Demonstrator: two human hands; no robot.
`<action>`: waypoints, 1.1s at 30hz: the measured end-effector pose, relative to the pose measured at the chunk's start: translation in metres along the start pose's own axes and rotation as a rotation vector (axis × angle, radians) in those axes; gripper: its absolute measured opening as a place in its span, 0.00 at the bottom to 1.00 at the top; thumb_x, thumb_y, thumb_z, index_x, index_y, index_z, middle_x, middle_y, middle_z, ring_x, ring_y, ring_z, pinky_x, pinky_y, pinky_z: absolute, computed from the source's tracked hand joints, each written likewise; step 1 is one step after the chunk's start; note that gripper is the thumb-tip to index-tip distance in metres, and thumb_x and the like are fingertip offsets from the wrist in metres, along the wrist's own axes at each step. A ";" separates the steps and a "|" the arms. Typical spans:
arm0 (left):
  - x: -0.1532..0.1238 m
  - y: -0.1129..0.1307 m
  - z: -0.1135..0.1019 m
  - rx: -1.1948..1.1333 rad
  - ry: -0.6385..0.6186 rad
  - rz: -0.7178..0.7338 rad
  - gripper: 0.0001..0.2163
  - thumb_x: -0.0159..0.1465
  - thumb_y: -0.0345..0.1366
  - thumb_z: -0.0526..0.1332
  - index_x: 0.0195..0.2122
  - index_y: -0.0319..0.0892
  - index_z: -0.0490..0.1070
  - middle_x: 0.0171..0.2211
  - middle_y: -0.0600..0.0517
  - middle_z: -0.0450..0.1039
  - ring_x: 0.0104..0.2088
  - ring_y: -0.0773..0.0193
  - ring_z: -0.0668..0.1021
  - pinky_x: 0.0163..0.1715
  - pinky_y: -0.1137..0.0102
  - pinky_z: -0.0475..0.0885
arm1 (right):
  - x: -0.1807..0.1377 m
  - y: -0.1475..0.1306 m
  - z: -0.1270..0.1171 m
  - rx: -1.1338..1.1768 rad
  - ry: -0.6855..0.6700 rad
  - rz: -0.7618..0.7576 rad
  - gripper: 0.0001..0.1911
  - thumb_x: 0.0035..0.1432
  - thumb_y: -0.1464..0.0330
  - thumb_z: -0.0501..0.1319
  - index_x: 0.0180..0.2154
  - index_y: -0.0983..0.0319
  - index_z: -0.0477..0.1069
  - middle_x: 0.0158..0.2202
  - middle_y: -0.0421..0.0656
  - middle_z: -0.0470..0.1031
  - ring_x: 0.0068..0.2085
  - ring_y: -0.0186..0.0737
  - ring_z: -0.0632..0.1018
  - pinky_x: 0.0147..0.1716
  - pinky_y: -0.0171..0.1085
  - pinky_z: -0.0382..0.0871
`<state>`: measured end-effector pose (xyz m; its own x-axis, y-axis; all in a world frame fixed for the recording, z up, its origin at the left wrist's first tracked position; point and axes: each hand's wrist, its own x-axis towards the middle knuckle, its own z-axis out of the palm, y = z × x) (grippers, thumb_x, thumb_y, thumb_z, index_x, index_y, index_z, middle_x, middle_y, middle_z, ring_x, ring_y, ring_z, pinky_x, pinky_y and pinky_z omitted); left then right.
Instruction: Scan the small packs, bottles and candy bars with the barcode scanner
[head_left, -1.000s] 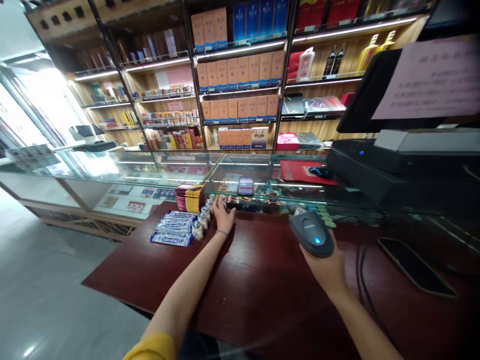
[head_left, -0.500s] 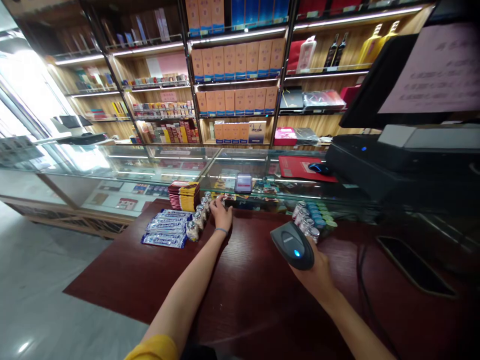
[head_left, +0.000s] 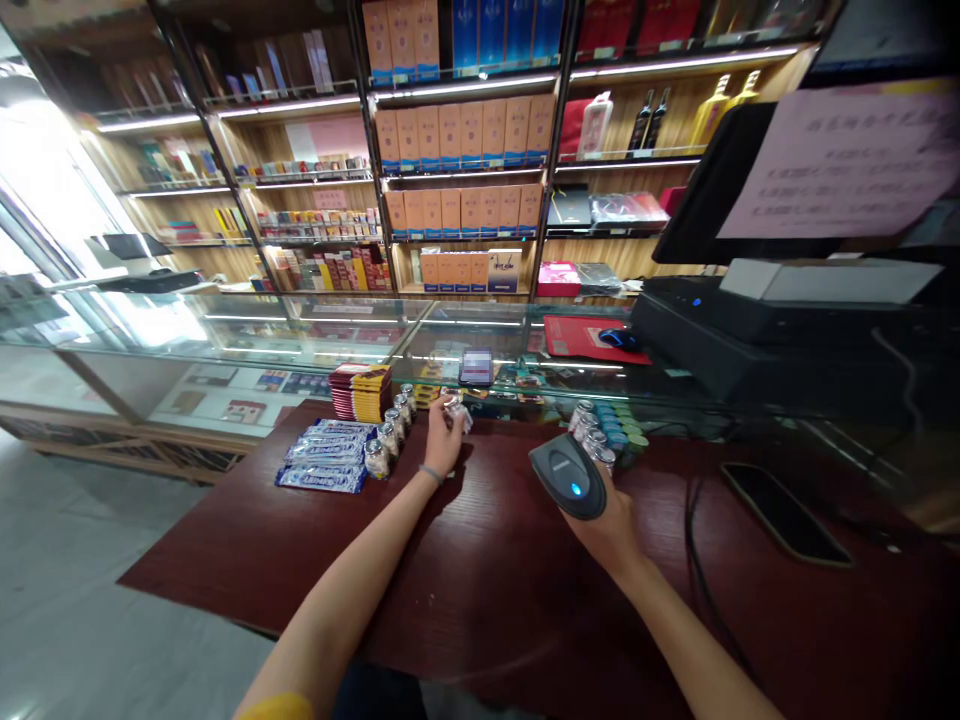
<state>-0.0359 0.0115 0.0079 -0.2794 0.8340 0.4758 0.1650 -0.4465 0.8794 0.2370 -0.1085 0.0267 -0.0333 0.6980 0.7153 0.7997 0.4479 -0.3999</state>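
Note:
My left hand (head_left: 444,440) is closed round a small clear jar (head_left: 459,412), partly hidden by the fingers, above the back of the counter. To its left stands a row of small jars with silvery lids (head_left: 377,460), beside blue-and-white packets (head_left: 322,472) and a stack of red-and-yellow packs (head_left: 361,392). My right hand (head_left: 616,525) grips a dark barcode scanner (head_left: 564,468) with a blue light on top. Just beyond the scanner are more silver-lidded jars (head_left: 592,440), next to blue and green lidded tubs (head_left: 622,428).
The dark red wooden counter (head_left: 450,570) meets a glass display case (head_left: 495,320) at the back. A phone (head_left: 784,512) and a black cable (head_left: 694,550) lie at right. A monitor (head_left: 712,180) rises behind them. A phone-like device (head_left: 476,366) rests on the glass.
My left hand has lifted a jar from the far end of the left row and brought it slightly right. My right hand still holds the scanner; the view has shifted a little.

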 end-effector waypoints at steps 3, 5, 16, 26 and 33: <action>-0.010 0.015 0.001 -0.296 -0.047 -0.219 0.26 0.61 0.42 0.67 0.58 0.47 0.59 0.51 0.45 0.72 0.45 0.61 0.79 0.45 0.64 0.76 | 0.001 -0.004 -0.003 0.032 -0.006 0.025 0.19 0.54 0.63 0.62 0.48 0.58 0.66 0.30 0.44 0.82 0.28 0.49 0.84 0.26 0.38 0.74; -0.014 0.023 -0.003 -0.458 -0.083 -0.391 0.25 0.60 0.44 0.68 0.56 0.46 0.63 0.52 0.45 0.74 0.44 0.61 0.80 0.40 0.67 0.76 | 0.002 -0.006 -0.005 0.042 -0.011 0.026 0.19 0.54 0.63 0.62 0.48 0.57 0.66 0.31 0.44 0.82 0.29 0.49 0.84 0.27 0.38 0.74; -0.025 0.023 -0.028 -0.741 -0.211 -0.652 0.22 0.57 0.43 0.72 0.51 0.45 0.74 0.58 0.45 0.75 0.47 0.59 0.80 0.34 0.70 0.76 | 0.007 -0.022 -0.014 -0.037 -0.361 -0.294 0.32 0.48 0.71 0.61 0.57 0.60 0.62 0.33 0.41 0.83 0.28 0.44 0.84 0.27 0.36 0.69; -0.023 0.013 -0.022 -0.694 -0.185 -0.597 0.17 0.60 0.42 0.70 0.49 0.45 0.74 0.53 0.45 0.77 0.48 0.56 0.80 0.42 0.64 0.77 | 0.008 -0.031 -0.017 -0.086 -0.497 -0.366 0.18 0.46 0.71 0.63 0.41 0.59 0.67 0.28 0.39 0.81 0.28 0.45 0.83 0.25 0.35 0.62; -0.024 0.020 -0.026 -0.863 -0.210 -0.678 0.16 0.63 0.38 0.68 0.52 0.42 0.74 0.52 0.46 0.77 0.42 0.63 0.80 0.40 0.69 0.76 | 0.007 -0.029 -0.018 -0.084 -0.404 -0.339 0.26 0.45 0.71 0.61 0.50 0.62 0.66 0.27 0.40 0.81 0.26 0.44 0.82 0.26 0.35 0.63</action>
<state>-0.0508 -0.0264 0.0144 0.1162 0.9922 -0.0459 -0.6959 0.1143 0.7090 0.2244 -0.1260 0.0537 -0.5131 0.6887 0.5123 0.7487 0.6510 -0.1253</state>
